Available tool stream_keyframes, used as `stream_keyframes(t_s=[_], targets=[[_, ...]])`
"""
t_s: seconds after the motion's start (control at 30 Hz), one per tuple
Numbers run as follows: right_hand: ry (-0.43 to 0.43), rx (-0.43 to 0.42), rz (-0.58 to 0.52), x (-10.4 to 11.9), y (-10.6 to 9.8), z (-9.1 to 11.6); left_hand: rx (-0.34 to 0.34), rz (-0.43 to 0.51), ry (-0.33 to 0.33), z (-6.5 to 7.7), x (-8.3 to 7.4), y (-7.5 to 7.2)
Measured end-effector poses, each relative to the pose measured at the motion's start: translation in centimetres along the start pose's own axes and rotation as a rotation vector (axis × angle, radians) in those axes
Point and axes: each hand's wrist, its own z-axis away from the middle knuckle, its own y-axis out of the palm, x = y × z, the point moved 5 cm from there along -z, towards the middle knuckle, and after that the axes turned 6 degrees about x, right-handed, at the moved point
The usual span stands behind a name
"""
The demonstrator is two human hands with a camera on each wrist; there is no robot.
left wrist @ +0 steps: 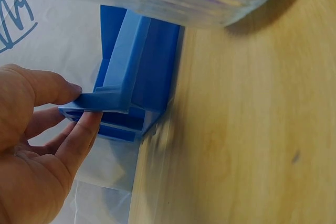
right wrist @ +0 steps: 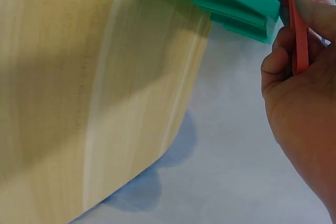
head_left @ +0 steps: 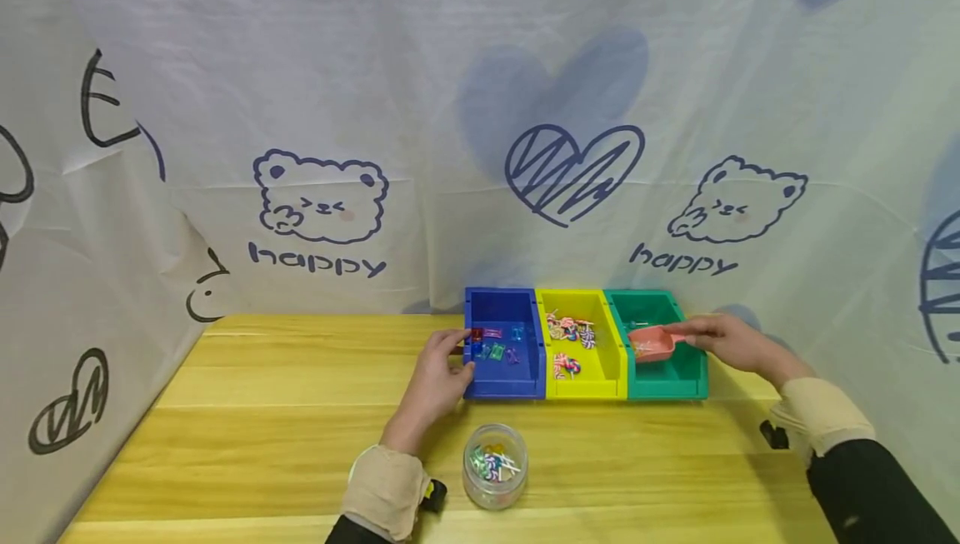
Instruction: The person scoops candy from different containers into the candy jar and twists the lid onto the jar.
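Observation:
My left hand (head_left: 441,376) grips the left side of the blue bin (head_left: 504,306). In the left wrist view its thumb lies on one face of the bin's blue edge (left wrist: 105,99), with fingers on the other. Small wrapped candies (head_left: 497,351) lie in that bin. On the right, my right hand (head_left: 726,342) holds a pink scoop (head_left: 654,346) by its handle, with the scoop's bowl inside the green bin (head_left: 686,381). A few small pale pieces show in the bowl. The right wrist view shows fingers and thumb wrapped about the handle (right wrist: 299,38).
Between them stands a yellow bin (head_left: 592,365) with small lollipops (head_left: 570,329). In front, a clear open jar (head_left: 495,494) holds lollipops and coloured candies on the wooden table (head_left: 300,411). A printed cloth (head_left: 427,111) hangs directly behind the bins.

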Motion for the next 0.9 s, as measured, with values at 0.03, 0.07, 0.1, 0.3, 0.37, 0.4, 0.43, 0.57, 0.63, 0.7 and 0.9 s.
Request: stream_keyframes(t_s=[0.03,0.07,0.1,0.3,0.37,0.4,0.43,0.57,0.63,0.7,0.9], targets=[[0.012,-0.002,-0.016,-0.14,0.07,0.16,-0.001,-0.003,0.006,-0.01,-0.01,0.01],[0.026,-0.006,-0.031,-0.31,0.15,0.3,0.0,-0.001,0.006,-0.01,-0.01,0.02],[0.037,-0.008,-0.045,-0.47,0.24,0.42,0.0,-0.001,0.007,-0.03,0.01,0.03],[0.066,-0.039,-0.078,-1.07,0.77,0.79,0.002,-0.001,-0.016,-0.1,0.19,0.08],[0.055,-0.051,-0.081,-0.98,0.84,0.86,0.001,-0.004,-0.021,-0.09,0.21,0.09],[0.051,-0.056,-0.082,-0.94,0.85,0.9,0.0,-0.007,-0.019,-0.09,0.2,0.09],[0.042,-0.06,-0.079,-0.86,0.85,0.9,0.0,-0.007,-0.019,-0.09,0.2,0.08],[0.018,-0.065,-0.041,-0.55,0.71,0.76,0.0,-0.002,-0.011,-0.07,0.15,0.06],[-0.002,-0.058,-0.02,-0.45,0.54,0.57,0.001,-0.001,-0.007,-0.05,0.14,0.07],[-0.022,-0.048,-0.014,-0.34,0.33,0.41,0.002,-0.001,-0.005,-0.02,0.13,0.08],[-0.026,-0.028,-0.033,-0.25,-0.14,0.43,0.0,-0.007,0.008,0.0,0.09,0.17]])
